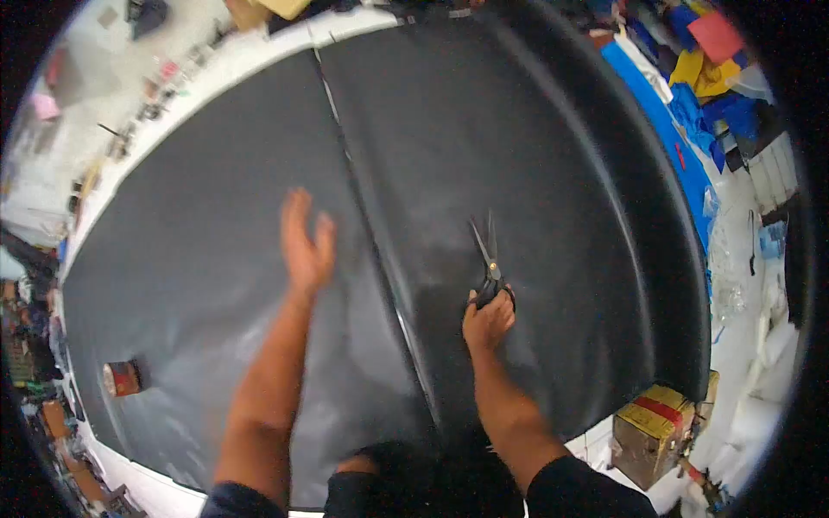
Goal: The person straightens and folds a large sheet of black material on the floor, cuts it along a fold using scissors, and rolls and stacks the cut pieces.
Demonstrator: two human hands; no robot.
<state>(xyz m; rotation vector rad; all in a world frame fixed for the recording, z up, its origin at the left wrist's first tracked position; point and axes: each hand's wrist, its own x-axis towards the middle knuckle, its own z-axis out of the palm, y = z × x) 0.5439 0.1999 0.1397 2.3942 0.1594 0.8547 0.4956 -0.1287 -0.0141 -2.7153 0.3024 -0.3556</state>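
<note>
My right hand (490, 321) grips a pair of black-handled scissors (492, 266), their blades parted and pointing away from me above the black sheet (535, 173). My left hand (306, 246) holds nothing; its fingers and thumb are apart, over the sheet's left part. Between my hands a long slit or edge (373, 237) runs through the black material from the far side toward my body. Whether the blades touch the sheet, I cannot tell.
A small dark red can or roll (122, 378) rests on the sheet at left. The material rises into a thick fold or roll (604, 186) at right. A taped cardboard box (654, 432) stands at lower right. Blue material (665, 138) and coloured scraps (704, 73) lie beyond the fold.
</note>
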